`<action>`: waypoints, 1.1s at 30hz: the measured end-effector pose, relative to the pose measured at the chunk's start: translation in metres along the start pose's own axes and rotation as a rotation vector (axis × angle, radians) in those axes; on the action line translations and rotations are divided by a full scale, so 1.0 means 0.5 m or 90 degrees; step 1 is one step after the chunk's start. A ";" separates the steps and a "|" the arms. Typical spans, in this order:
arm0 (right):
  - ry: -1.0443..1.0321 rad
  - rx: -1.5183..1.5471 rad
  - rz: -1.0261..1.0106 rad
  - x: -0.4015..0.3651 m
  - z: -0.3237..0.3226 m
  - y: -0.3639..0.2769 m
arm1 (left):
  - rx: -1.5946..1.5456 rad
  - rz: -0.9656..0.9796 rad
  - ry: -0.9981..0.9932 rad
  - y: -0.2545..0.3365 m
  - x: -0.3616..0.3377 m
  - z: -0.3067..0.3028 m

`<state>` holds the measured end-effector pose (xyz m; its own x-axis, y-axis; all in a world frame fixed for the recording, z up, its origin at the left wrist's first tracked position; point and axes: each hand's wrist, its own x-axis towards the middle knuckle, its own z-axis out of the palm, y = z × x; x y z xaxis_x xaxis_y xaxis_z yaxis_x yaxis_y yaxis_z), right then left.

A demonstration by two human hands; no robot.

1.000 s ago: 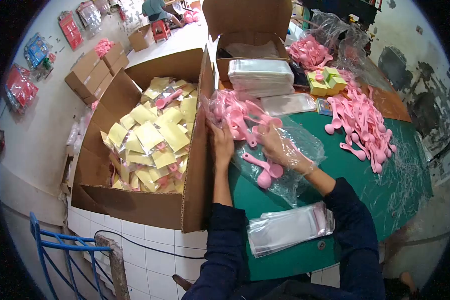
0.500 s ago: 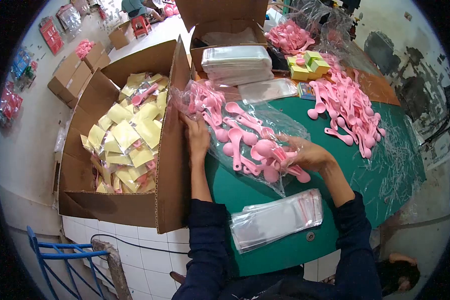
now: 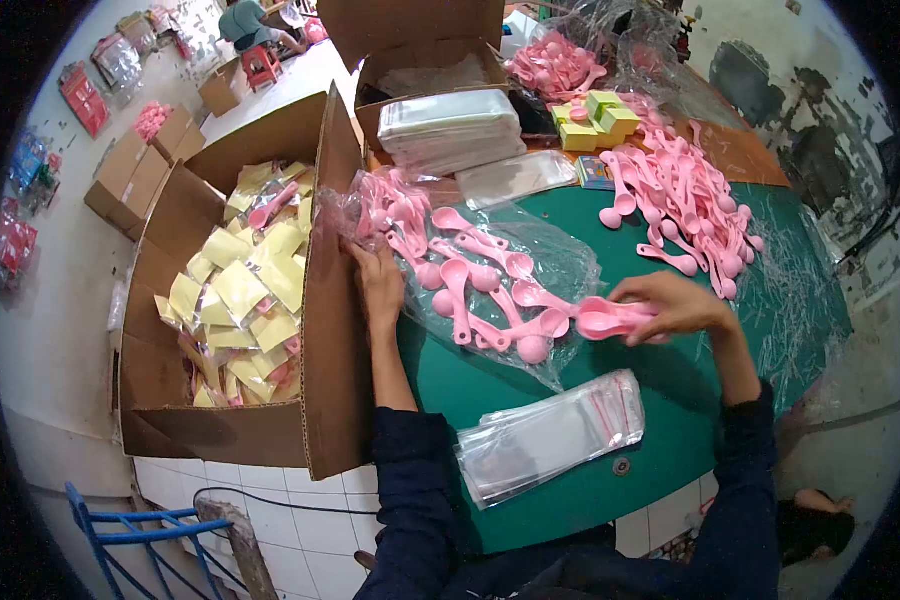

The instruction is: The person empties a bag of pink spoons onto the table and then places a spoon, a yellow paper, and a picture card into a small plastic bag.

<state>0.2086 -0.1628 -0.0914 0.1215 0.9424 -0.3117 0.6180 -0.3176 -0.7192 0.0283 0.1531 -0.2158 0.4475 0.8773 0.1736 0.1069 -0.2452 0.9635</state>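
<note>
Several pink spoons lie on and in a clear plastic bag (image 3: 570, 262) spread over the green table (image 3: 670, 400). My right hand (image 3: 675, 305) is closed round pink spoons (image 3: 605, 318), their bowls pointing left, at the bag's right edge. At the bag's left end, beside the cardboard box (image 3: 335, 330), is my left hand (image 3: 378, 285); its fingertips are partly hidden against the box and plastic, so its grip is unclear. Flat clear packets (image 3: 550, 430) lie in a stack near the table's front edge.
The open box holds packets with yellow cards (image 3: 240, 290). A large spoon pile (image 3: 685, 205), yellow-green boxes (image 3: 600, 120) and stacked clear sleeves (image 3: 450, 130) are farther back. A person (image 3: 245, 25) sits at the far left; another person (image 3: 815, 525) is low at the right.
My right hand has moved right, out from over the bag, with pink spoons in its fingers. My left hand remains beside the box. The whole view has shifted slightly.
</note>
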 end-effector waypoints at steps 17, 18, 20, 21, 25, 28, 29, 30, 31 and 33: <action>0.080 -0.149 -0.324 0.081 0.101 -0.029 | 0.009 0.033 0.022 0.005 0.001 0.001; 0.145 -0.272 -0.299 0.104 0.132 -0.043 | 0.002 0.034 0.017 0.013 -0.002 -0.001; 0.193 -0.394 -0.215 0.135 0.170 -0.070 | -0.018 0.020 0.017 0.021 -0.009 0.002; 0.179 -0.392 -0.162 0.149 0.180 -0.083 | -0.014 0.023 0.021 0.018 -0.006 0.002; 0.245 -0.421 -0.244 0.190 0.213 -0.073 | 0.032 0.057 0.036 0.007 0.001 0.000; 0.194 -0.393 -0.226 0.194 0.209 -0.051 | 0.035 0.069 0.034 0.003 0.000 0.001; 0.166 -0.369 -0.220 0.190 0.205 -0.038 | 0.027 0.052 0.028 -0.015 0.008 0.003; 0.216 -0.368 -0.236 0.177 0.200 -0.035 | 0.021 0.047 0.024 -0.015 0.010 0.002; 0.265 -0.366 -0.253 0.160 0.193 -0.036 | 0.014 0.043 0.020 -0.015 0.012 0.002; 0.336 -0.374 -0.236 0.146 0.193 -0.035 | -0.009 0.045 0.009 -0.010 0.007 0.002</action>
<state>0.1317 -0.0984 -0.1617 0.0875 0.9458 0.3126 0.9718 -0.0121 -0.2355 0.0300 0.1571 -0.2203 0.4414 0.8636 0.2434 0.0634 -0.3006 0.9516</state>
